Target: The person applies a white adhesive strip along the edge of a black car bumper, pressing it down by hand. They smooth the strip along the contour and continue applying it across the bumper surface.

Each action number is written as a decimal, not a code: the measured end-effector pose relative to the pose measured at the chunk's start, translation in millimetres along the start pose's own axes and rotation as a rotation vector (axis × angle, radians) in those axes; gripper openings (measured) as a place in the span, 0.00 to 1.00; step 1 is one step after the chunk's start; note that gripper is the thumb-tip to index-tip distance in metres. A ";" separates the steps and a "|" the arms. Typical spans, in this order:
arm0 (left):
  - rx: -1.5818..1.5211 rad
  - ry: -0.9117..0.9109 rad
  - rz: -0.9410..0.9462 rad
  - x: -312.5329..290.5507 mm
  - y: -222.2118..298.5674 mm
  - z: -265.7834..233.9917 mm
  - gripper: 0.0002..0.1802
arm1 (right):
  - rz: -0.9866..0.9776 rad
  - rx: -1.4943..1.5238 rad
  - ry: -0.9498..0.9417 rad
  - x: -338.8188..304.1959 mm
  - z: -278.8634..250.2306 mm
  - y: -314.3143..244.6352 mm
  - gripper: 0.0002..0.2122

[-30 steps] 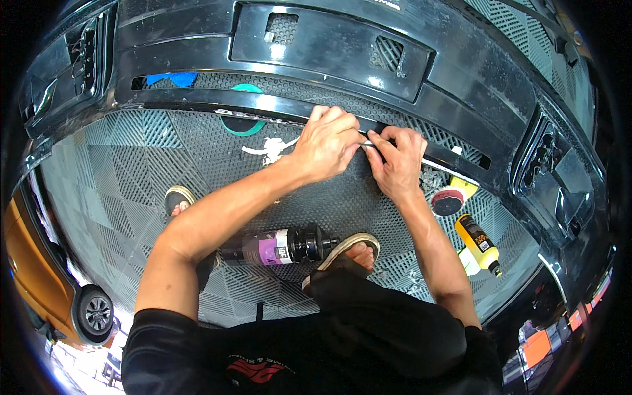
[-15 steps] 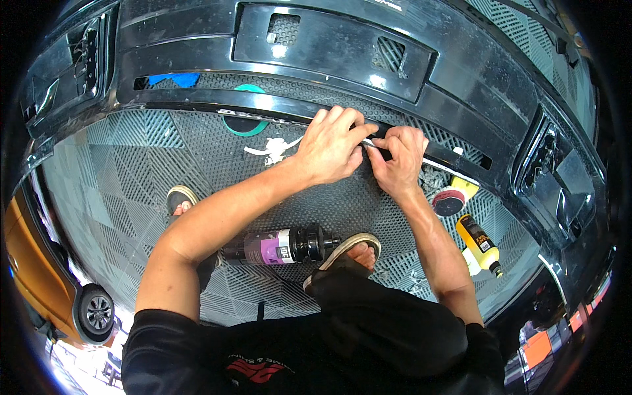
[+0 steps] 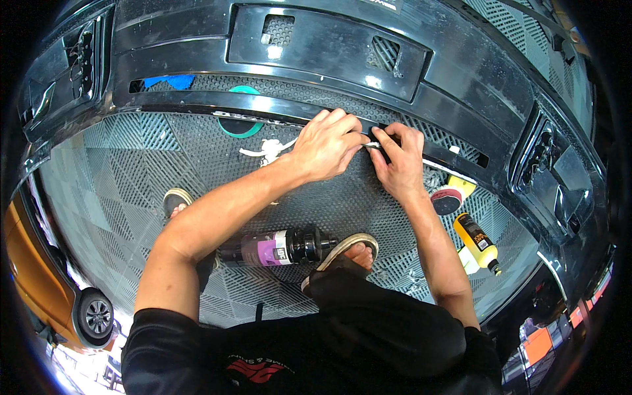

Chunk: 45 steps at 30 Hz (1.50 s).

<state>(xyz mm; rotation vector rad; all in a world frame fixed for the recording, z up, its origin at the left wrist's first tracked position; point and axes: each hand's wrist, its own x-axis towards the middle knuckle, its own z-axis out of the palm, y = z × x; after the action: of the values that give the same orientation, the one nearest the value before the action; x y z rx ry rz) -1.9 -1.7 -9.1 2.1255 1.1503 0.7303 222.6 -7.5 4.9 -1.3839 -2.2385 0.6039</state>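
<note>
A glossy black car bumper (image 3: 168,49) spans the view ahead of me. Both hands meet at its narrow lower bar, right of the middle. My left hand (image 3: 329,146) is closed, its fingertips pinching the end of a thin white strip (image 3: 372,144) at the bar's near edge. Just to the right, my right hand (image 3: 400,158) grips that bar, fingers on top and thumb below, beside the strip. A whitish line of residue runs along the edge on both sides of the hands. Crumpled white strips (image 3: 270,153) lie on the floor mat to the left.
Beneath the bumper lie a green-rimmed round pad (image 3: 242,127) and a blue cloth (image 3: 170,82). A maroon-faced pad (image 3: 447,201) and a yellow bottle (image 3: 475,236) are at right. A black bottle with a purple label (image 3: 273,248) lies near my feet. An orange car (image 3: 46,263) stands far left.
My right hand has shifted slightly, its index finger straighter along the bar. My left fingertips stay by the white strip. The whole view has drifted slightly.
</note>
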 end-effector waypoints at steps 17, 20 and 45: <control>-0.041 0.025 -0.040 -0.3 0.2 1.9 0.10 | 0.012 0.122 0.070 1.6 5.8 7.0 0.09; -0.030 -0.014 -0.064 -0.1 1.1 -1.1 0.11 | 0.009 0.124 0.080 1.7 6.0 5.9 0.09; -0.039 0.070 -0.056 5.4 5.2 5.3 0.07 | -0.076 0.061 0.015 -1.3 0.9 12.4 0.13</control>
<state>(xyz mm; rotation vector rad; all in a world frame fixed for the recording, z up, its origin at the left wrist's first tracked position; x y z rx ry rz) 7.1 -0.7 -7.9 2.0412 1.2181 0.8007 231.4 -3.8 -3.0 -1.2630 -2.2308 0.6282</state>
